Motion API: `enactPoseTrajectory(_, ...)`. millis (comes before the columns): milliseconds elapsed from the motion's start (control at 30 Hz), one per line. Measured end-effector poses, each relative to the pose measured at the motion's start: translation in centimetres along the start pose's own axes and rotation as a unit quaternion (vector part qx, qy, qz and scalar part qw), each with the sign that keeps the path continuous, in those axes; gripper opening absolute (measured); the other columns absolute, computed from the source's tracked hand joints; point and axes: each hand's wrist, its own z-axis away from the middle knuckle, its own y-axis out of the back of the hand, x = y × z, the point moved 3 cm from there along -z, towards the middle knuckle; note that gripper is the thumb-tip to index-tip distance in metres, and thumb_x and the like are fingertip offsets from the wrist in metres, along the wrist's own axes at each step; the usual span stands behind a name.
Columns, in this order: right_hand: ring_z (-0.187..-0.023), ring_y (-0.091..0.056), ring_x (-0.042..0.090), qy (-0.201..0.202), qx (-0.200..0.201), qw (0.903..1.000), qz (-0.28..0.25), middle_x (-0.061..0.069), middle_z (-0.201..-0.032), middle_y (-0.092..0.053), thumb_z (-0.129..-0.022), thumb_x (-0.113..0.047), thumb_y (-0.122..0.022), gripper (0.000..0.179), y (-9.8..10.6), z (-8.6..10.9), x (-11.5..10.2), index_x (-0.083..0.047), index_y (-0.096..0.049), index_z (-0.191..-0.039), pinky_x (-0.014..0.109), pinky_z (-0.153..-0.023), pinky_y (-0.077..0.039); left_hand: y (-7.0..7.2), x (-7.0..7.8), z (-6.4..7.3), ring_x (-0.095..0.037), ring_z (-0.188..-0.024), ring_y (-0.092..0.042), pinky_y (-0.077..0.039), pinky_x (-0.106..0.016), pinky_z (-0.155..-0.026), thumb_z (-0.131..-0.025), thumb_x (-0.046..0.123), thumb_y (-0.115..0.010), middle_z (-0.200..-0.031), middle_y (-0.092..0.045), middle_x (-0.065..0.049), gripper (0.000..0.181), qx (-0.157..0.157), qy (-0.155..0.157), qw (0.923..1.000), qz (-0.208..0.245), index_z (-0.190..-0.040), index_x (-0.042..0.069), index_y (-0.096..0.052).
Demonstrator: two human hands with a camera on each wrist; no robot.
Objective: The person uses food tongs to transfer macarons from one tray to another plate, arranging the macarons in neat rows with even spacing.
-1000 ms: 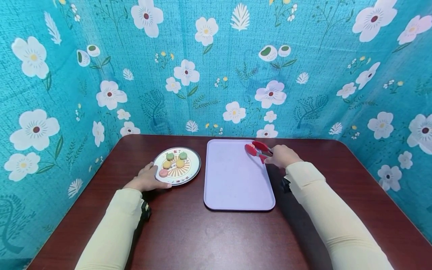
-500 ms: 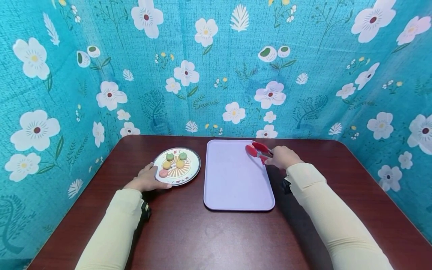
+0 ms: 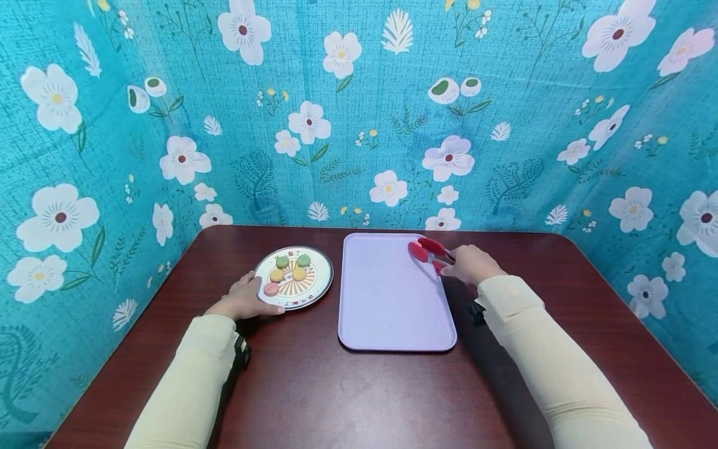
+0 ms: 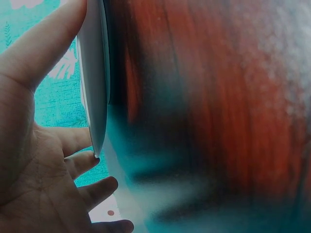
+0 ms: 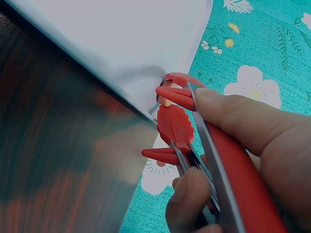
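Note:
My left hand touches the rim of a white patterned plate, fingers spread along its left side and thumb at its near edge. On the plate lie two green macarons, two yellow macarons and a pink macaron. At the back right, my right hand grips red-tipped metal tongs over the corner of a lilac tray. In the right wrist view, a small peach-coloured thing shows between the tongs' tips, mostly hidden by them.
The tray lies right of the plate with a narrow strip of dark wooden table between them. Behind the table's far edge hangs a blue floral curtain, which also runs along both sides.

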Motion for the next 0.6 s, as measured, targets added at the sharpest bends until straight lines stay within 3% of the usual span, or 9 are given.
enactPoseTrajectory(233, -0.077, -0.058, 0.027, 0.016, 0.008, 0.9998, -0.006, 0.015, -0.089, -0.066, -0.085, -0.025, -0.074, 0.044, -0.2, 0.4, 0.3, 0.005, -0.063, -0.115, 0.039, -0.066, -0.053, 0.0, 0.0, 0.0, -0.051, -0.134, -0.014, -0.029, -0.07, -0.102, -0.073, 0.049, -0.078, -0.151, -0.01, -0.033, 0.111, -0.001, -0.001, 1.0, -0.009, -0.149, -0.007, -0.018)
enactPoseTrajectory(600, -0.096, -0.061, 0.037, 0.017, 0.011, 0.9991, -0.037, 0.027, -0.118, -0.061, -0.086, -0.025, -0.073, 0.063, -0.7, 1.6, 0.6, 0.008, -0.049, -0.135, 0.053, -0.083, -0.054, 0.1, -0.1, -0.2, -0.05, -0.133, -0.016, -0.03, -0.068, -0.103, -0.074, 0.049, -0.077, -0.151, -0.011, -0.033, 0.112, -0.003, -0.004, 0.9999, -0.015, -0.147, -0.011, -0.017)
